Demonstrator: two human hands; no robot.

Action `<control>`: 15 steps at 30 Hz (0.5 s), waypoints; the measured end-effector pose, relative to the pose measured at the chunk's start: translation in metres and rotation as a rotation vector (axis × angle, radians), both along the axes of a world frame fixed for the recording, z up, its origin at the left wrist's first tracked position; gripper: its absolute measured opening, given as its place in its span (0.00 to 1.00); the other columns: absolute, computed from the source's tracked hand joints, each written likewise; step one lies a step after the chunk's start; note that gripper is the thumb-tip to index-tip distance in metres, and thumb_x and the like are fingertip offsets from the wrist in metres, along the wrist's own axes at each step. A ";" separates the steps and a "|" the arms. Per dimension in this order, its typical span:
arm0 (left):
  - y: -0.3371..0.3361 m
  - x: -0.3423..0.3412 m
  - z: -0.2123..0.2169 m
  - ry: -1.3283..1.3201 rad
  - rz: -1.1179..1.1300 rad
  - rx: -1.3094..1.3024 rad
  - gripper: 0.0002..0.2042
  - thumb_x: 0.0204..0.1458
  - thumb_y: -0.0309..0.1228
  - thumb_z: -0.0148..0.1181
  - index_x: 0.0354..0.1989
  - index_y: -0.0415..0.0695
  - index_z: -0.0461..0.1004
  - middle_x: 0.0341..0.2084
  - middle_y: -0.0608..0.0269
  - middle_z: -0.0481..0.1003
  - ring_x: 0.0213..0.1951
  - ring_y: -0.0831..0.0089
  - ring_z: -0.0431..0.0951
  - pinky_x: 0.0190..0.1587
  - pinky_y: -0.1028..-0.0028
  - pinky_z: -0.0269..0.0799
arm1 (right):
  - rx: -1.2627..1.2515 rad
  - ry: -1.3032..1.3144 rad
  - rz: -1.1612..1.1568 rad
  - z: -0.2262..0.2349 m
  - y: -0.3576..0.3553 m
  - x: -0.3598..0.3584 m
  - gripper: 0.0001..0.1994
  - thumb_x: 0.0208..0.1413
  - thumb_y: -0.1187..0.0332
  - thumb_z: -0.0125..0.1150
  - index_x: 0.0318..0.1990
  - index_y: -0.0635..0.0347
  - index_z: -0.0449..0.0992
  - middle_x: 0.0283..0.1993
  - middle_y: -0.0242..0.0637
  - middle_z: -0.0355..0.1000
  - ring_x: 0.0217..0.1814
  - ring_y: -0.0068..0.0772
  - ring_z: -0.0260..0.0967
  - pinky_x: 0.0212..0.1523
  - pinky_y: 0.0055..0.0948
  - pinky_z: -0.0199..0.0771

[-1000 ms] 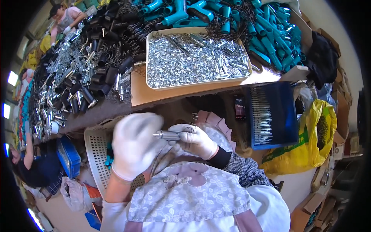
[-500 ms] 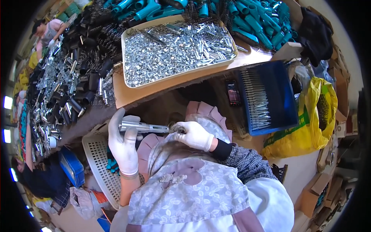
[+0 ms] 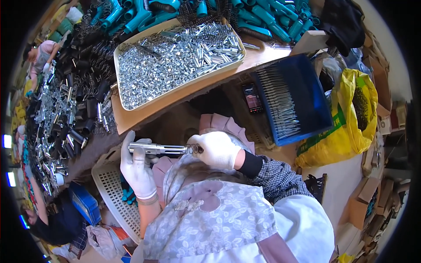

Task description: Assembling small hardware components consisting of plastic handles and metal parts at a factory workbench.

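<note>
Gloved in white, the left hand is closed around the thick end of a shiny metal rod, which lies level in front of the person's lap, just below the table's near edge. At the rod's three o'clock end the right hand, also in a white glove, is closed with its fingertips pinched on a small dark coil spring — the spring sits at the tip of the rod, touching it, though whether it is threaded over the tip cannot be told. The two hands are near each other, joined only by the rod.

At twelve o'clock from the hands a shallow beige tray heaped with small silver metal parts rests on a wooden board. Beyond it, toward twelve, lies a heap of teal plastic handles. At ten o'clock a spread of black sleeves and silver pieces covers the table. At two o'clock a blue bin holds rows of thin metal pins, with a dark phone just beside it; at three o'clock stands a yellow sack. Under the left wrist, at seven o'clock, is a white perforated basket. Another person in pink works at ten o'clock, far off.
</note>
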State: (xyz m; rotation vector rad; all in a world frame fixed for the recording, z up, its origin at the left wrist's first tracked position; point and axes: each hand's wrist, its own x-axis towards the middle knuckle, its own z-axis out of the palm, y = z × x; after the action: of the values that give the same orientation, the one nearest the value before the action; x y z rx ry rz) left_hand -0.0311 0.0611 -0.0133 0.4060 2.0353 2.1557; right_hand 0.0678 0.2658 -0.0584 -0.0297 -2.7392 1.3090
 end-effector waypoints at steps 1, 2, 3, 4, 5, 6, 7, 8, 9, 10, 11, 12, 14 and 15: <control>-0.001 0.000 -0.003 -0.015 0.003 -0.033 0.30 0.67 0.43 0.58 0.68 0.31 0.62 0.43 0.51 0.78 0.34 0.74 0.81 0.29 0.81 0.74 | -0.001 0.001 -0.003 0.001 0.001 0.000 0.10 0.56 0.66 0.60 0.44 0.58 0.80 0.33 0.48 0.80 0.35 0.54 0.78 0.38 0.46 0.77; 0.000 0.000 -0.005 -0.033 0.006 -0.065 0.30 0.66 0.43 0.58 0.67 0.32 0.63 0.43 0.51 0.78 0.33 0.74 0.81 0.28 0.81 0.74 | 0.042 -0.023 -0.036 0.004 0.001 0.001 0.11 0.56 0.66 0.61 0.45 0.58 0.80 0.32 0.48 0.79 0.36 0.53 0.78 0.38 0.46 0.77; 0.003 0.002 -0.005 -0.048 0.029 -0.080 0.29 0.66 0.43 0.58 0.65 0.31 0.65 0.42 0.52 0.79 0.32 0.74 0.81 0.27 0.81 0.74 | 0.084 -0.047 -0.068 0.006 0.002 0.002 0.12 0.55 0.65 0.63 0.46 0.58 0.79 0.32 0.48 0.78 0.36 0.52 0.78 0.39 0.46 0.77; 0.004 0.002 -0.004 -0.050 0.027 -0.080 0.29 0.66 0.43 0.58 0.65 0.31 0.65 0.42 0.52 0.79 0.32 0.74 0.81 0.27 0.81 0.74 | 0.085 -0.048 -0.070 0.006 0.000 0.003 0.12 0.55 0.65 0.63 0.46 0.58 0.79 0.32 0.48 0.78 0.36 0.52 0.78 0.39 0.46 0.77; 0.004 0.001 -0.004 0.005 0.057 -0.113 0.28 0.66 0.43 0.59 0.65 0.31 0.66 0.41 0.52 0.79 0.31 0.74 0.81 0.27 0.81 0.75 | 0.141 -0.082 -0.091 0.005 -0.002 0.003 0.12 0.55 0.65 0.63 0.45 0.57 0.79 0.31 0.48 0.78 0.35 0.53 0.78 0.38 0.46 0.77; 0.005 0.001 -0.004 0.060 0.087 -0.146 0.28 0.66 0.43 0.59 0.64 0.31 0.66 0.40 0.52 0.79 0.31 0.74 0.81 0.28 0.81 0.75 | 0.196 -0.115 -0.112 0.005 -0.003 0.002 0.12 0.55 0.65 0.62 0.45 0.57 0.79 0.30 0.48 0.78 0.34 0.53 0.78 0.37 0.47 0.77; 0.009 0.002 -0.005 0.094 0.115 -0.133 0.27 0.65 0.42 0.60 0.63 0.31 0.67 0.39 0.53 0.79 0.31 0.75 0.80 0.28 0.80 0.76 | 0.196 -0.116 -0.113 0.005 -0.004 0.002 0.12 0.55 0.65 0.62 0.45 0.57 0.79 0.30 0.48 0.78 0.34 0.53 0.78 0.37 0.47 0.77; 0.012 0.003 -0.007 0.059 0.106 -0.119 0.27 0.65 0.42 0.61 0.63 0.31 0.67 0.39 0.54 0.79 0.30 0.75 0.80 0.28 0.80 0.76 | 0.166 -0.125 -0.106 0.007 -0.004 0.002 0.12 0.55 0.65 0.63 0.45 0.57 0.79 0.30 0.48 0.78 0.34 0.53 0.77 0.37 0.47 0.76; 0.015 0.004 -0.008 0.023 0.097 -0.105 0.27 0.64 0.41 0.61 0.63 0.31 0.68 0.39 0.54 0.79 0.30 0.75 0.80 0.28 0.80 0.76 | 0.135 -0.133 -0.099 0.009 -0.005 0.002 0.12 0.55 0.65 0.63 0.46 0.58 0.78 0.30 0.48 0.78 0.33 0.54 0.77 0.36 0.47 0.76; 0.020 0.008 -0.010 -0.019 0.054 -0.102 0.27 0.64 0.42 0.62 0.62 0.31 0.68 0.38 0.55 0.79 0.31 0.75 0.80 0.28 0.80 0.76 | 0.096 -0.106 -0.075 0.010 -0.009 0.000 0.13 0.55 0.65 0.63 0.46 0.58 0.78 0.30 0.48 0.78 0.33 0.55 0.77 0.36 0.48 0.76; 0.026 0.013 -0.012 -0.041 0.030 -0.147 0.27 0.63 0.41 0.63 0.61 0.31 0.69 0.37 0.56 0.79 0.31 0.76 0.80 0.28 0.80 0.75 | 0.059 -0.077 -0.048 0.013 -0.011 -0.002 0.14 0.54 0.65 0.63 0.47 0.59 0.77 0.30 0.49 0.78 0.33 0.56 0.77 0.36 0.49 0.76; 0.027 0.014 -0.012 -0.043 0.031 -0.137 0.27 0.62 0.42 0.64 0.60 0.31 0.70 0.36 0.56 0.79 0.30 0.75 0.80 0.28 0.79 0.76 | -0.036 -0.123 0.008 0.019 -0.009 -0.003 0.19 0.54 0.64 0.64 0.52 0.61 0.76 0.34 0.49 0.79 0.36 0.50 0.79 0.39 0.44 0.77; 0.022 0.010 -0.013 -0.009 0.030 -0.126 0.26 0.61 0.42 0.66 0.58 0.31 0.72 0.35 0.57 0.79 0.28 0.76 0.78 0.29 0.78 0.76 | -0.287 -0.061 0.066 0.018 0.001 0.000 0.22 0.54 0.64 0.64 0.55 0.62 0.75 0.38 0.48 0.79 0.40 0.46 0.79 0.42 0.41 0.77; 0.016 0.007 -0.013 -0.014 0.028 -0.126 0.25 0.61 0.41 0.66 0.56 0.31 0.72 0.34 0.58 0.79 0.28 0.77 0.78 0.28 0.79 0.75 | -0.537 0.005 0.122 0.018 0.008 0.003 0.24 0.54 0.64 0.65 0.58 0.63 0.74 0.42 0.47 0.79 0.43 0.41 0.79 0.46 0.38 0.77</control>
State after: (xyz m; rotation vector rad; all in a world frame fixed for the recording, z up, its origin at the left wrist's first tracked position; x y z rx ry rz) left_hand -0.0241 0.0771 -0.0265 0.3472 2.1670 2.0249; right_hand 0.0711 0.2741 -0.0405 0.0991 -2.3307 2.0314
